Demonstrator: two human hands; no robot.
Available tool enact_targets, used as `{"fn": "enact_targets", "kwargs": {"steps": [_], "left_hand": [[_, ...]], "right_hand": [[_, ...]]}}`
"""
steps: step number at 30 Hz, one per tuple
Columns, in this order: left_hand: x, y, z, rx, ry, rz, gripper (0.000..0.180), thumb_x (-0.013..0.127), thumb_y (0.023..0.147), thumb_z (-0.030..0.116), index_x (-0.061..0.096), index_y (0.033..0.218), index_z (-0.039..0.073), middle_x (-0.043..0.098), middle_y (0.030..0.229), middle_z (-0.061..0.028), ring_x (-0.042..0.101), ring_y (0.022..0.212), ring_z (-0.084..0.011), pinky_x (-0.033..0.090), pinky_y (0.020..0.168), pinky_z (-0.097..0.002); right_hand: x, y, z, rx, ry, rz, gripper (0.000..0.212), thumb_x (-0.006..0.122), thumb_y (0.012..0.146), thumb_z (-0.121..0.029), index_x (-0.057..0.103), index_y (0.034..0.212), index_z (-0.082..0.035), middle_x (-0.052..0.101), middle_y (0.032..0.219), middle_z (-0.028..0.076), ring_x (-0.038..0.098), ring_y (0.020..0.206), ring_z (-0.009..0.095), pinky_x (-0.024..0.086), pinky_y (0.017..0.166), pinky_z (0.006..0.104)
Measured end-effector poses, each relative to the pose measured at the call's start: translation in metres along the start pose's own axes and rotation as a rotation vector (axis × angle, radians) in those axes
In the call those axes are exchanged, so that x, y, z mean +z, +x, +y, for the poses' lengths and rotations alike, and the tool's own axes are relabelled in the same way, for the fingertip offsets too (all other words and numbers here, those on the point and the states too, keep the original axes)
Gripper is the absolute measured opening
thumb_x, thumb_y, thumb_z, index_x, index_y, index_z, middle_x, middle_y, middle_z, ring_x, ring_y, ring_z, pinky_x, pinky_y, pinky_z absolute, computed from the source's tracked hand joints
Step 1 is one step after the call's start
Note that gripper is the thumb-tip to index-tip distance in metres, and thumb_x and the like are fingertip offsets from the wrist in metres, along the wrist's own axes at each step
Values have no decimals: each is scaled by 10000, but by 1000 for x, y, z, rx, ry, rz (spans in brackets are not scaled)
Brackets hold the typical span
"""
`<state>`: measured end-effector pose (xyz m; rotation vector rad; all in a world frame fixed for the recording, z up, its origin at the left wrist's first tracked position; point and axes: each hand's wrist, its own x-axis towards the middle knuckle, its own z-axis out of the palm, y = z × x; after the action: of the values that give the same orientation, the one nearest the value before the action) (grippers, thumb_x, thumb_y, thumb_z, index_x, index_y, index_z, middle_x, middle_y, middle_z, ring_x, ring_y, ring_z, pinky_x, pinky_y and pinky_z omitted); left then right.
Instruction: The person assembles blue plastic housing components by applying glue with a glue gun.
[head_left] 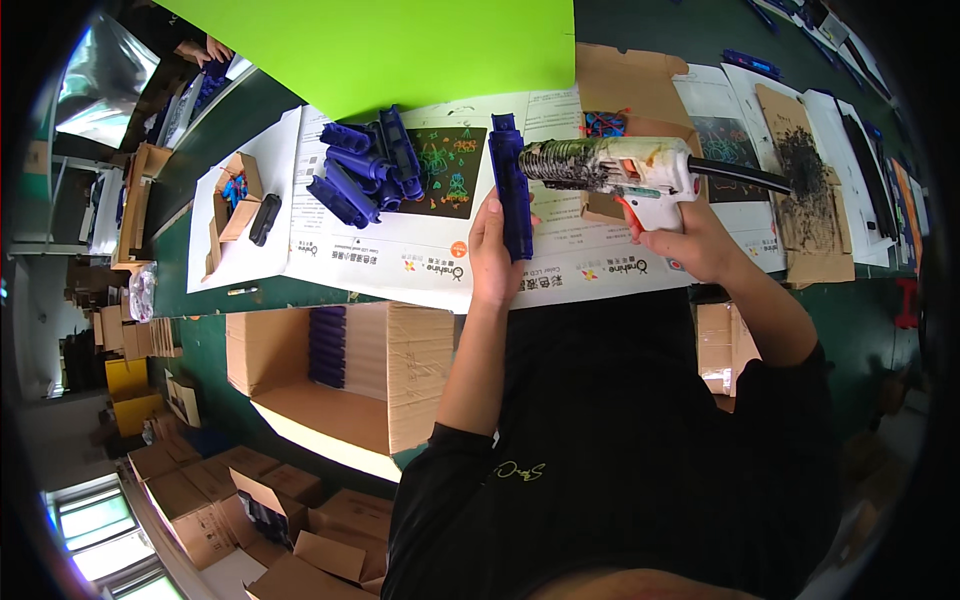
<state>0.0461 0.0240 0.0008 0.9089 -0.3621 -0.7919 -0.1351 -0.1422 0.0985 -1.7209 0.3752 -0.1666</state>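
Gripping a blue plastic trough (511,200) by its lower half, the left hand (490,250) has its fingers closed on both edges, above white printed sheets (390,262) on the table (237,128). The right hand (692,245) wraps its fingers round the handle of a black-stained white glue gun (625,165), its tip at the trough's upper part; I cannot tell whether they touch. More blue troughs (360,170) lie heaped to the left.

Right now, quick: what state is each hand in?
Left hand: closed, holding the blue part.
Right hand: closed, holding the glue gun.
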Motion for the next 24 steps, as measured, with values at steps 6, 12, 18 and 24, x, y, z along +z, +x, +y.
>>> {"fn": "enact_targets", "kwargs": {"steps": [6,12,18,24], "left_hand": [[4,0,0,4,25,6,427,396,1000,308,468,1267,-18,601,1068,-111,579,778,-109,461,703,-238],[0,-1,-2,16,20,29,432,394,1002,314,471,1262,-22,603,1065,-109,580,778,-102,463,696,-232],[3,-2,-2,33,69,23,420,387,1005,306,486,1240,-27,608,1057,-109,583,766,-106,466,664,-231],[5,-2,-4,35,87,57,423,396,1001,310,494,1236,-29,609,1054,-116,588,755,-109,465,659,-229]], "right_hand": [[-2,3,2,27,65,64,247,594,741,-68,561,983,-32,582,857,38,548,796,123,453,704,276],[1,5,3,-50,131,109,351,598,745,-51,564,1090,-3,627,987,76,579,900,141,460,777,280],[3,4,4,-88,181,92,453,598,768,-37,522,1212,13,624,1106,97,583,979,149,461,811,281],[1,6,0,-63,236,102,445,578,779,-10,511,1216,32,615,1129,108,582,1049,181,465,860,291]]}}
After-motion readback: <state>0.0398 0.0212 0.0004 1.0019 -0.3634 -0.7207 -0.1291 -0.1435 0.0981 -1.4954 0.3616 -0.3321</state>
